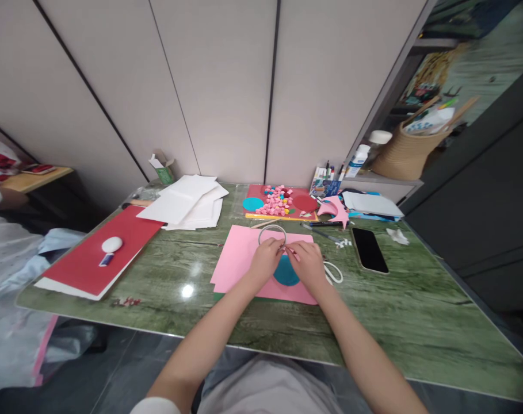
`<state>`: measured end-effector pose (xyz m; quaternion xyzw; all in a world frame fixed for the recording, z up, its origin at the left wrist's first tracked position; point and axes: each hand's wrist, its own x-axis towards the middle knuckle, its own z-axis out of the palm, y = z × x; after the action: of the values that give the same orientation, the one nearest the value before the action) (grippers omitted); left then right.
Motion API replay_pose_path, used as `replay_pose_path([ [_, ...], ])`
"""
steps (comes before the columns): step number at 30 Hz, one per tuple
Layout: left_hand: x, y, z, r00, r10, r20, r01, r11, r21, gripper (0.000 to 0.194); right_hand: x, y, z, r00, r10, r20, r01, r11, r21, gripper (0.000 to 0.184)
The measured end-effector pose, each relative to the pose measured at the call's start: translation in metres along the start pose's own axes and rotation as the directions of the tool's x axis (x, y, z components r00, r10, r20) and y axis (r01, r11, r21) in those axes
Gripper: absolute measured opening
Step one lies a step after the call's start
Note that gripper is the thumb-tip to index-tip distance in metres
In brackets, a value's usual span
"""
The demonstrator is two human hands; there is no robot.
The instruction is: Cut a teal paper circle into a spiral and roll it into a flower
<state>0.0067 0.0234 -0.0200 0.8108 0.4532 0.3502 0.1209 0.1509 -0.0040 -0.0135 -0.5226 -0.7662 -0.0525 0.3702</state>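
My left hand is closed with its fingertips on a thin pale ring that looks like a narrow roll of tape, held over the pink paper. Close beside it, my right hand is pinched shut, its fingertips almost meeting those of the left; what lies between them is too small to make out. Below both hands a teal paper circle lies on the pink sheets. White-handled scissors rest just right of my right hand, their blades hidden.
Behind the pink sheets lies a red sheet with pink pieces. White papers and a red folder-like sheet are on the left. A phone, pink paper offcuts and a marker box occupy the right.
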Motion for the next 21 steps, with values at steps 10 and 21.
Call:
replay_pose_path([
  [10,-0.0046,-0.0004,0.0029,0.994,0.105,0.014,-0.106,0.983,0.147,0.031,-0.0003,-0.0054,-0.0011,0.997,0.067,0.040,-0.066,0.997,-0.028,0.012],
  [21,-0.0051,0.0038,0.0040,0.994,0.093,-0.060,-0.090,0.995,0.052,0.028,0.0006,-0.0062,0.0017,0.983,0.180,0.041,-0.184,0.978,0.098,0.005],
])
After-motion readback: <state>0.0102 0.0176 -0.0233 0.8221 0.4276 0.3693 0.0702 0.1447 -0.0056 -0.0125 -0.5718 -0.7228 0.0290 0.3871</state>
